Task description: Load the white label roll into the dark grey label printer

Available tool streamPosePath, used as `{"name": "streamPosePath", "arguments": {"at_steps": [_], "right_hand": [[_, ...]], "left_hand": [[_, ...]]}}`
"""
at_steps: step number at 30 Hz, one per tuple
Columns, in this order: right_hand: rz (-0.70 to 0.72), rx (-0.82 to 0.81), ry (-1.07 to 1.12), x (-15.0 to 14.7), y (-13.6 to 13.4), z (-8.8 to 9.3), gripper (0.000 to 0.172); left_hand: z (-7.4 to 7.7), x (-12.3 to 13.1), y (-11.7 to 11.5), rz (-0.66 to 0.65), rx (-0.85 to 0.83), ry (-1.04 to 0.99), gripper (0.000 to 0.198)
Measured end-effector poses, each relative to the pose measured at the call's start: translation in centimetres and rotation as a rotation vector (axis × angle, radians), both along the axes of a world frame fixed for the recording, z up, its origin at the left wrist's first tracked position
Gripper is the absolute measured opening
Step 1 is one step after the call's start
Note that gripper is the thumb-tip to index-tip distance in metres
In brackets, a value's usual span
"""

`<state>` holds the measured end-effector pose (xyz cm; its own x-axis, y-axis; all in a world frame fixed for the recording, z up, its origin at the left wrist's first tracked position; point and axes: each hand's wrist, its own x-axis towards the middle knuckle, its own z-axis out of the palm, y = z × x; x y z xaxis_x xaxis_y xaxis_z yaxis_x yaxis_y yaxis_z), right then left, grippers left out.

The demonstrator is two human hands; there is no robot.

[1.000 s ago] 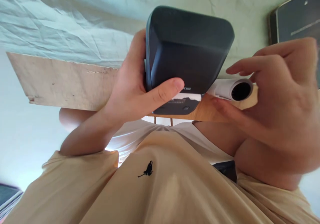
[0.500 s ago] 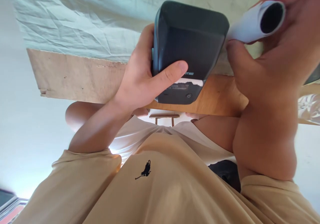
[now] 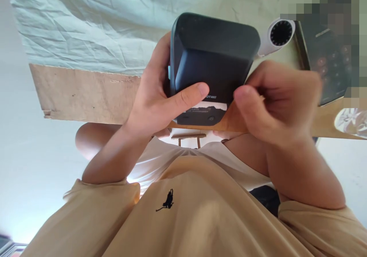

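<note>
My left hand [image 3: 156, 100] is closed round a black box-shaped printer [image 3: 213, 54], thumb across its front, holding it upright over the table edge. A white label strip [image 3: 210, 105] shows at the slot near the printer's lower end. My right hand [image 3: 278, 100] is next to the printer's lower right corner, its fingers curled in and its thumb close to the strip's end; it is blurred and I cannot see anything in it. A white paper roll [image 3: 276, 35] lies on the cloth behind the printer, apart from both hands.
A pale green creased cloth [image 3: 86, 24] covers the table, with a cardboard sheet [image 3: 86, 92] hanging at its near edge. A dark flat device [image 3: 323, 66], partly pixelated, lies at the right. A patterned dish [image 3: 352, 121] sits by the wooden edge [image 3: 329, 125].
My right hand has let go of the white roll, which now lies on the cloth, and has come down beside the printer's lower corner. My left hand keeps its hold.
</note>
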<state>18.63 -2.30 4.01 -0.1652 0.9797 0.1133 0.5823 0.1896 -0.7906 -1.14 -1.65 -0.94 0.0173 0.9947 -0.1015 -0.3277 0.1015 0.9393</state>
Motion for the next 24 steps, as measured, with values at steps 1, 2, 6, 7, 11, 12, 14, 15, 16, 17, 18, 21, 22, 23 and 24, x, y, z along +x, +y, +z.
{"name": "streamPosePath", "arguments": {"at_steps": [1,2,6,7,11,12,14,15,16,17,18,21,22,23,24], "right_hand": [[0.071,-0.038,0.015,-0.5,-0.1,-0.3,0.054],[0.103,-0.065,0.043,-0.9,-0.2,-0.5,0.058],[0.112,-0.122,0.19,-1.8,-0.2,-1.5,0.068],[0.103,-0.115,0.208,-1.9,-0.2,-1.7,0.067],[0.091,-0.083,0.205,-2.0,0.0,-2.0,0.061],[0.094,-0.077,0.197,-2.0,0.0,-2.1,0.06],[0.1,-0.056,0.182,-2.1,0.0,-2.1,0.058],[0.105,-0.051,0.175,-2.1,0.0,-2.1,0.057],[0.111,-0.05,0.165,-2.2,0.0,-2.1,0.057],[0.117,-0.049,0.152,-2.2,0.0,-2.0,0.056],[0.122,-0.049,0.141,-2.2,0.0,-2.0,0.055],[0.138,-0.066,0.137,-2.2,0.0,-1.8,0.049],[0.141,-0.067,0.148,-2.2,0.0,-1.8,0.048],[0.143,-0.076,0.155,-2.1,0.0,-1.8,0.048],[0.146,-0.085,0.156,-2.1,0.1,-1.8,0.05]], "left_hand": [[-0.1,-0.3,-0.2,-0.006,-0.012,-0.013,0.061],[-0.2,-0.6,-0.3,-0.019,-0.015,-0.029,0.062],[-0.8,-2.0,0.3,-0.214,0.117,-0.119,0.06],[-0.9,-2.3,0.7,-0.265,0.156,-0.136,0.057],[-1.1,-3.0,1.6,-0.292,0.147,-0.109,0.052],[-1.2,-3.1,1.6,-0.27,0.136,-0.092,0.051],[-1.6,-3.2,1.5,-0.231,0.126,-0.075,0.048],[-1.8,-3.3,1.4,-0.213,0.133,-0.074,0.048],[-2.0,-3.3,1.3,-0.196,0.139,-0.074,0.049],[-2.1,-3.3,1.1,-0.169,0.138,-0.074,0.05],[-2.1,-3.3,0.9,-0.138,0.132,-0.072,0.052],[-1.7,-3.1,0.4,-0.027,0.092,-0.043,0.054],[-1.5,-3.0,0.3,-0.002,0.076,-0.026,0.052],[-1.2,-2.9,0.3,0.004,0.054,-0.015,0.051],[-0.9,-2.8,0.3,-0.006,0.03,-0.019,0.05]]}}
